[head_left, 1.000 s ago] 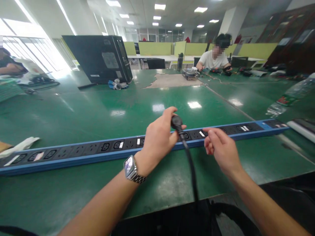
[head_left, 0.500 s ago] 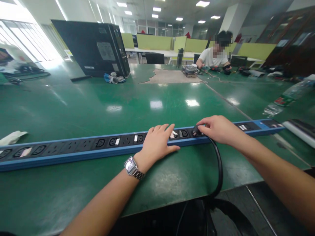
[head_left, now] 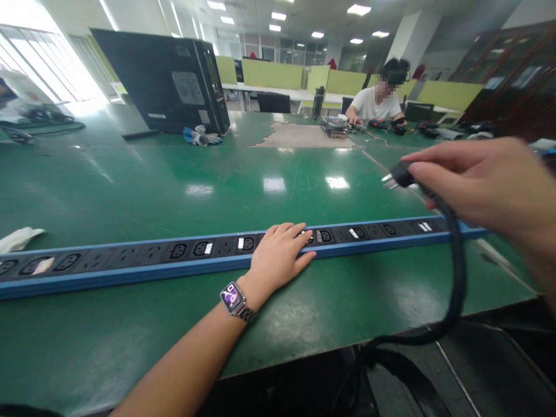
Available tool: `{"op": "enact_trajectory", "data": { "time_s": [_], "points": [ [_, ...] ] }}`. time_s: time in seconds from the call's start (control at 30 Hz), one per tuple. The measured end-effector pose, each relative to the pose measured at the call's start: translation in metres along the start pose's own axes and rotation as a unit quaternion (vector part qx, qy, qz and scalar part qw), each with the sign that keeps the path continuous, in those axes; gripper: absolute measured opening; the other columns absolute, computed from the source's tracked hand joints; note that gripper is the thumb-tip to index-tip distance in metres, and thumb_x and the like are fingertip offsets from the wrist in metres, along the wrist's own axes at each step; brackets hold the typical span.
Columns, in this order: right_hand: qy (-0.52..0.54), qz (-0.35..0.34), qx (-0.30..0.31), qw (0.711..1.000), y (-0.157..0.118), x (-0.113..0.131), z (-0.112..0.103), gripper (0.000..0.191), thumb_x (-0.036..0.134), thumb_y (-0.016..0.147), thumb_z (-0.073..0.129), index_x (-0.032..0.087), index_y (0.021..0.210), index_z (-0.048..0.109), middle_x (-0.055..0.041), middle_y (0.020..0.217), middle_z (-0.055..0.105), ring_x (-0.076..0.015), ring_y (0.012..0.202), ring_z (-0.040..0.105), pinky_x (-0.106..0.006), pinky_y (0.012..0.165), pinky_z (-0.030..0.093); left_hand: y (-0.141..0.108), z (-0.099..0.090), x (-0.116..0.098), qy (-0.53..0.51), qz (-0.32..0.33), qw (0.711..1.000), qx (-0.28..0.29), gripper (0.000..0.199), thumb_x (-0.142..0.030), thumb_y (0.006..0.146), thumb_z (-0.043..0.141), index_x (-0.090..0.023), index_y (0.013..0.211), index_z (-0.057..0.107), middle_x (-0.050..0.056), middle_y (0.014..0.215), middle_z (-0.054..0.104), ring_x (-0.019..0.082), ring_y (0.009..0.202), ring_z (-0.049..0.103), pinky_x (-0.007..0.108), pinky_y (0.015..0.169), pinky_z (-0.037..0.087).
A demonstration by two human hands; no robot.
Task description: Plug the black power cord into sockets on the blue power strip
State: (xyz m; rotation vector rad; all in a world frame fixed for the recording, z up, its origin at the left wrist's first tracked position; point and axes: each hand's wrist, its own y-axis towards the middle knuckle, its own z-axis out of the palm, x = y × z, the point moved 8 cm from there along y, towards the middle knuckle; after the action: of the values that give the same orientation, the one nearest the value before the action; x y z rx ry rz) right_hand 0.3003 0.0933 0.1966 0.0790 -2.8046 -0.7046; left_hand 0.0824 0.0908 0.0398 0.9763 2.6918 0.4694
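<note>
The power plug [head_left: 403, 174] is in mid-air above the green desk [head_left: 182, 185], the right hand's [head_left: 490, 179] grip clamped on its body. It looks light and rigid, best held there; its thick cable [head_left: 458, 278] probably resists bending. The left hand [head_left: 278, 252], thumb apart, rests on the power strip [head_left: 130, 256] as before; the plug has left the sockets [head_left: 178, 251].

Lifting plug [head_left: 403, 173] in right hand [head_left: 486, 176] up and well clear of blue power strip [head_left: 347, 250], after holding it down at sockets [head_left: 389, 230] moments ago; baring metal prongs [head_left: 390, 183], pointing leftward. Raising black cable [head_left: 458, 272] into taller loop. Uncovering sockets below, mostly blocking bottle from view. Resting left hand [head_left: 278, 258] across strip, instead of gripping plug as at first. Showing purple picture on watch [head_left: 233, 297], pale earlier.
</note>
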Motion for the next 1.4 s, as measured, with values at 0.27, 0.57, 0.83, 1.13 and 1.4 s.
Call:
{"op": "enact_trajectory", "data": {
  "time_s": [0.27, 0.57, 0.83, 1.13, 1.4],
  "points": [
    [-0.098, 0.011, 0.150, 0.984, -0.028, -0.141, 0.075, 0.030, 0.034, 0.084, 0.054, 0.023, 0.100, 0.077, -0.0046, 0.080, 0.074, -0.0195, 0.062, 0.065, -0.031, 0.063, 0.047, 0.005, -0.002, 0.002, -0.014, -0.028, 0.999, -0.015, 0.047, -0.051, 0.091, 0.052, -0.018, 0.125, 0.059, 0.009, 0.130, 0.062, 0.028, 0.117, 0.055, 0.047, 0.100, 0.044],
    [-0.070, -0.083, 0.148, 0.983, -0.027, -0.134, 0.087, 0.021, 0.028, 0.084, 0.058, 0.023, 0.089, 0.078, -0.0062, 0.079, 0.074, -0.0199, 0.069, 0.067, -0.030, 0.062, 0.045, 0.003, -0.001, 0.008, -0.032, -0.043, 0.998, -0.016, 0.052, -0.052, 0.092, 0.050, -0.018, 0.132, 0.052, 0.010, 0.127, 0.063, 0.028, 0.118, 0.055, 0.046, 0.101, 0.042],
    [0.189, -0.040, 0.083, 0.978, -0.035, 0.033, 0.028, 0.027, 0.045, 0.078, 0.065, 0.025, 0.096, 0.071, 0.0014, 0.063, 0.068, -0.0138, 0.050, 0.060, -0.024, 0.044, 0.042, 0.009, -0.061, -0.038, -0.094, 0.038, 0.981, -0.167, 0.077, -0.053, 0.089, 0.056, -0.016, 0.150, 0.026, 0.016, 0.136, 0.054, 0.026, 0.120, 0.054, 0.038, 0.100, 0.046],
    [0.364, -0.039, 0.040, 0.930, -0.066, 0.064, 0.098, 0.037, 0.040, 0.084, 0.062, 0.023, 0.117, 0.058, -0.0054, 0.110, 0.069, -0.0198, 0.101, 0.066, -0.037, 0.089, 0.053, -0.056, -0.135, 0.103, 0.012, -0.190, 0.958, -0.215, 0.044, -0.055, 0.089, 0.052, -0.021, 0.115, 0.062, 0.006, 0.094, 0.068, 0.022, 0.085, 0.064, 0.034, 0.081, 0.052],
    [0.185, -0.059, -0.062, 0.979, -0.097, -0.001, 0.135, 0.023, 0.033, 0.086, 0.058, 0.020, 0.103, 0.065, -0.0080, 0.109, 0.069, -0.0221, 0.103, 0.064, -0.040, 0.094, 0.049, -0.092, -0.077, 0.118, -0.076, -0.156, 0.985, -0.006, 0.039, -0.050, 0.092, 0.049, -0.022, 0.115, 0.062, 0.006, 0.110, 0.071, 0.022, 0.099, 0.066, 0.034, 0.091, 0.051]
  ]
}}
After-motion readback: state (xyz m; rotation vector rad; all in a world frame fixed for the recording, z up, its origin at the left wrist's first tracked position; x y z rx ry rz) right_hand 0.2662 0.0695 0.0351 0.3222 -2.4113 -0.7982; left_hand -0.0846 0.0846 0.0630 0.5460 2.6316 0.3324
